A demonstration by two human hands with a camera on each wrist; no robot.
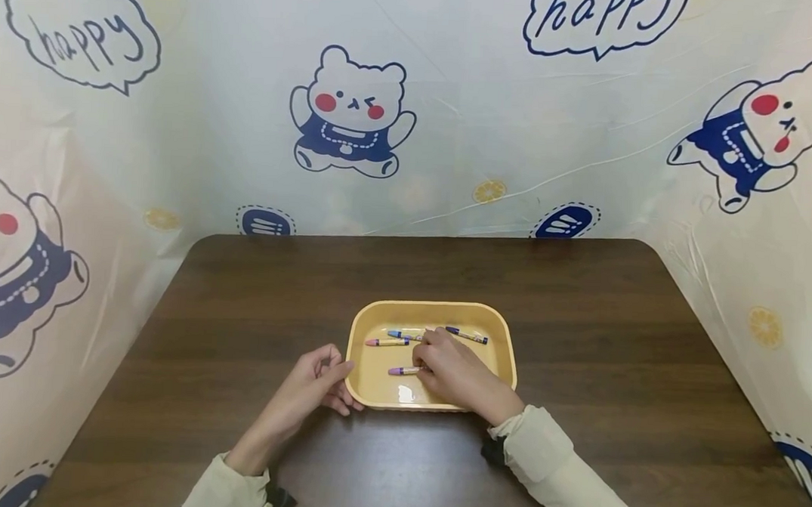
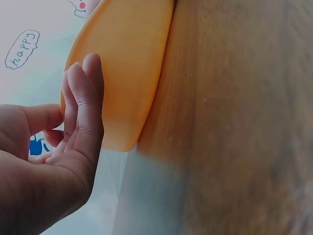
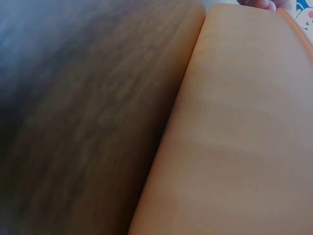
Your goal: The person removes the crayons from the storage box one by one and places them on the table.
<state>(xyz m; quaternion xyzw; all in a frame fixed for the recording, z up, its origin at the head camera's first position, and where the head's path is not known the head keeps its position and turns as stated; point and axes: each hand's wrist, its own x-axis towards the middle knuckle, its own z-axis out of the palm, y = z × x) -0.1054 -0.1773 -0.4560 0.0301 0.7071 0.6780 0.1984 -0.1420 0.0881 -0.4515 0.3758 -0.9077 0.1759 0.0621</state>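
A yellow tray (image 1: 433,401) stands on the table in the head view, with several crayons lying in it. My left hand (image 1: 319,382) pinches the tray's left rim; in the left wrist view its thumb is at the rim and the other fingers lie along the outer wall. My right hand (image 1: 455,369) reaches down into the tray with bent fingers. A purple crayon (image 1: 401,371) runs partly beneath it, and a light-blue crayon (image 1: 399,334) lies at its fingertips. Whether those hidden fingers hold a crayon cannot be told. Only the tray's outer wall (image 3: 234,122) fills the right wrist view.
A pink crayon (image 1: 385,342) lies in the tray's left part, a dark-blue crayon (image 1: 467,335) near its back right. The dark wooden table (image 1: 613,331) has rounded back corners. Behind and beside it hangs a white sheet (image 1: 467,97) printed with bears.
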